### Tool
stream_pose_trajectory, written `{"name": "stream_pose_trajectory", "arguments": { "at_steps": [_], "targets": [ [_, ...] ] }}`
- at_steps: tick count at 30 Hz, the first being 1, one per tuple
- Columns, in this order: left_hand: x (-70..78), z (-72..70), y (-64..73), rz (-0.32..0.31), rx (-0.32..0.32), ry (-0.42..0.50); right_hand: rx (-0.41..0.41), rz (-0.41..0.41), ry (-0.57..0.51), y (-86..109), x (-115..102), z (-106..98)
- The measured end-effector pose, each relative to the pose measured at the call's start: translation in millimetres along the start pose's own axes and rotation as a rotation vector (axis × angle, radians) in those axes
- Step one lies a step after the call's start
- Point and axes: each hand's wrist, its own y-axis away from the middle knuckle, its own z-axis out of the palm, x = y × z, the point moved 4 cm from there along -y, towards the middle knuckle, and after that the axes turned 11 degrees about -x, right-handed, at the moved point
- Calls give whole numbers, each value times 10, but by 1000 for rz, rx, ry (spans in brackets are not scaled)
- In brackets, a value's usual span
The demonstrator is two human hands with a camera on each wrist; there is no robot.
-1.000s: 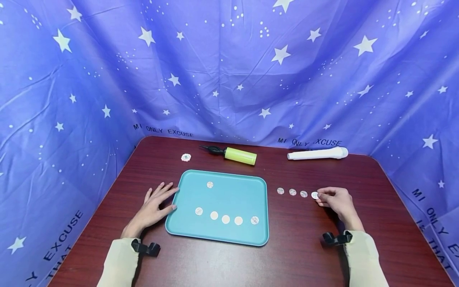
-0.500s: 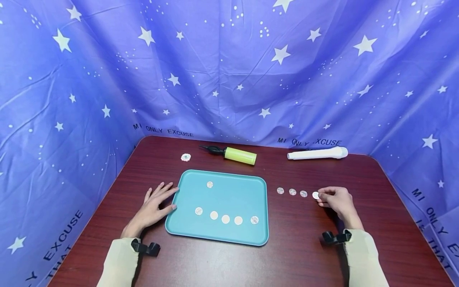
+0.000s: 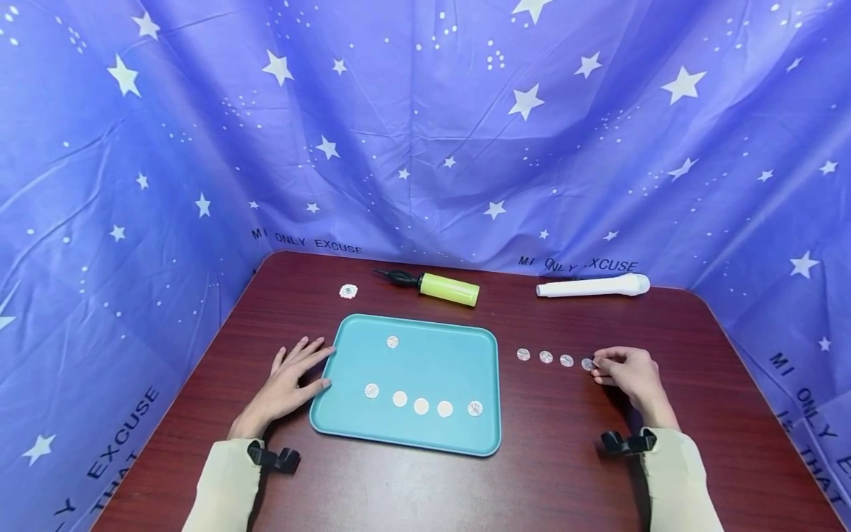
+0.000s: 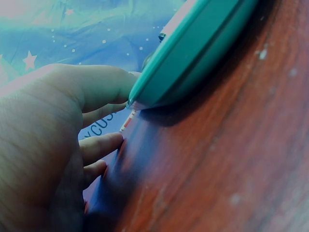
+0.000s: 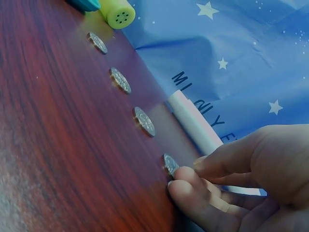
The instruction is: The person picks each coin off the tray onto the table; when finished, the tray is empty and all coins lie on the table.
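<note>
My right hand (image 3: 628,373) pinches a silver coin (image 5: 169,164) by its edge at the right end of a short row on the table. The other coins of that row, such as the leftmost coin (image 3: 523,355), lie flat to its left, evenly spaced. At the left side of the teal tray (image 3: 425,436) my left hand (image 3: 282,388) rests with fingers spread, thumb and index finger touching the rim. Several coins lie in the tray: one coin (image 3: 392,342) toward the back, the rest in a slanting line nearer the front, some plain and pale, like this coin (image 3: 421,406).
Behind the tray lies a yellow-green hand pump (image 3: 448,290) with a black nozzle. A white scalloped disc (image 3: 348,291) is left of it, and a white microphone-shaped stick (image 3: 592,286) at the back right. Star-printed cloth (image 3: 425,148) hangs behind the table (image 3: 412,495).
The whole head view has shifted slightly. The coin at my right fingertips looked bright white before and now shows its grey pattern. Both hands have stayed almost in place.
</note>
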Motion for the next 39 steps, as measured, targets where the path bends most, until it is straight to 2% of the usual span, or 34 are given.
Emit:
{"name": "stream_pose_trajectory", "arguments": {
  "at_steps": [8,17,23,31,39],
  "targets": [
    [4,1,-19,4,6,-2,23,-75,48,11,-252,49],
    [4,13,-20,2,2,0,-40,-138,23,-27,-571,341],
    [-3,14,-6,0,5,-9,-70,-174,25,-90,-781,637],
    [-1,22,1,1,1,-6,-161,-222,16,-193,-1045,1130],
    [-2,10,3,2,6,-2,-222,-246,-7,-259,-1208,1512]
  ]
}}
